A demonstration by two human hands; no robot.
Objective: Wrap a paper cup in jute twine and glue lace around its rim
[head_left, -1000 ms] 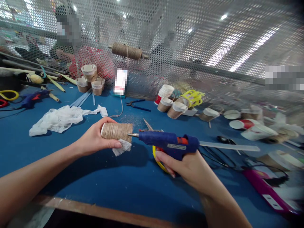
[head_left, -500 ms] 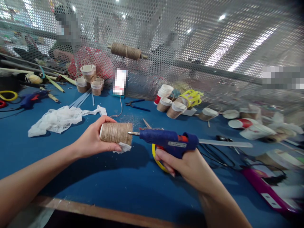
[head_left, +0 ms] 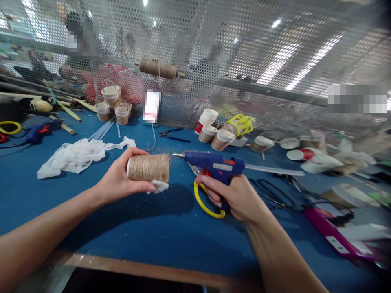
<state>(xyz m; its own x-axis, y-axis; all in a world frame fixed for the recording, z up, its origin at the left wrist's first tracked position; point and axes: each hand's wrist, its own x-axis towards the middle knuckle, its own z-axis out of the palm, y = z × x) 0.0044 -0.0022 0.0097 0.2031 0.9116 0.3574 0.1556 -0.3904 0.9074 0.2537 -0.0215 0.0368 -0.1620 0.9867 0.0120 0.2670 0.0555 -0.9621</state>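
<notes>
In my left hand [head_left: 120, 177] is a paper cup wrapped in twine [head_left: 148, 168], held on its side above the table. A scrap of white lace [head_left: 160, 186] hangs at its lower right end. My right hand [head_left: 233, 193] grips a blue hot glue gun [head_left: 210, 164] with a translucent glue stick [head_left: 275, 169] sticking out of its back. The gun's metal nozzle points left at the cup's end, a small gap away from it. Under the gun lie yellow-handled scissors [head_left: 203, 203], partly hidden by my right hand.
Crumpled white lace [head_left: 71, 156] lies at left, near a second glue gun [head_left: 41, 131]. Small twine-wrapped buckets [head_left: 111, 97] stand at the back, with pliers [head_left: 175, 136] in front of the mesh screen [head_left: 189, 97]. Cups, cables and a purple power strip [head_left: 330, 232] crowd the right.
The glue gun in my right hand has drawn back to the right and slightly up, so its nozzle has come off the twine-wrapped cup. My left hand holds the cup almost in place.
</notes>
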